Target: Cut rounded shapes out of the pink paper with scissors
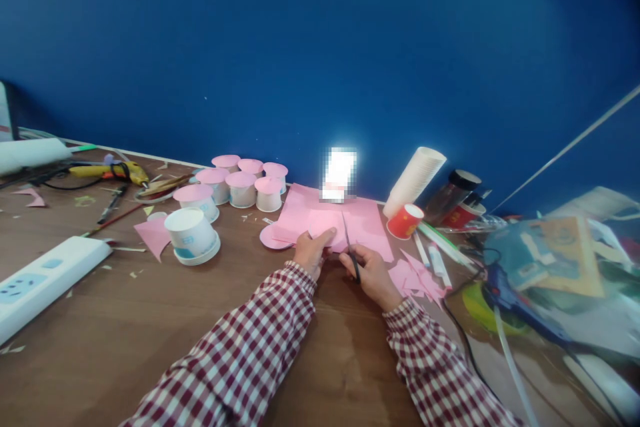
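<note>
My left hand pinches a piece of pink paper between thumb and fingers. In my right hand is a pair of scissors, its blades pointing away from me beside the paper; whether they are cutting into it I cannot tell. Behind and under both hands lie larger pink sheets. A round pink paper disc is just left of my left hand. Pink paper scraps lie to the right of my right hand.
Several paper cups topped with pink discs stand at the back left, near a white tub. A glue gun and power strip lie left. Stacked white cups, a red cup and a blue glue gun are right.
</note>
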`<state>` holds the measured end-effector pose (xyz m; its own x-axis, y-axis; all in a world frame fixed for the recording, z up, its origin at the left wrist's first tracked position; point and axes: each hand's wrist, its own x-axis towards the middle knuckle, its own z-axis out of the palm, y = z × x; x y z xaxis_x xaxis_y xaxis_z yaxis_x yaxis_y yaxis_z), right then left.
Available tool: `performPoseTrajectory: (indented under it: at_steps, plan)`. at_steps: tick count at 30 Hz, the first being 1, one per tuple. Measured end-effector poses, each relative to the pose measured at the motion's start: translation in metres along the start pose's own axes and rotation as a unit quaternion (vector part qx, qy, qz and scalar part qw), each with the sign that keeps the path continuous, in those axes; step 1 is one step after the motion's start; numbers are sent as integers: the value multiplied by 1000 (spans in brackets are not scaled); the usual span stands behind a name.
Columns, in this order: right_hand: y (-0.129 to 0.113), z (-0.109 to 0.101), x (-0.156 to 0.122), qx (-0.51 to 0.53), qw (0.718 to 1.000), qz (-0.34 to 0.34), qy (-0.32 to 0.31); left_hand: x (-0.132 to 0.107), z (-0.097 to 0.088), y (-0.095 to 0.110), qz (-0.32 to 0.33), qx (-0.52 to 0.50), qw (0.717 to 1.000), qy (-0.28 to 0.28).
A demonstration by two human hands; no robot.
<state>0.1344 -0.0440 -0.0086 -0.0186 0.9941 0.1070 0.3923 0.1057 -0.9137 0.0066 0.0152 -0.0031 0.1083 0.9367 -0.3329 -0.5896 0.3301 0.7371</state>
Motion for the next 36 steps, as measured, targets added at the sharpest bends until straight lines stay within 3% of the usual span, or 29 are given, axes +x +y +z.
performPoseTrajectory:
  at_steps: [18,36]
  plan:
    - [1,0,1,0,1000,-13,4,-1,-1,-8,28,10,999,-38]
    - [-1,0,0,0,1000,-10,3,1,-1,-5,18,4,999,-26]
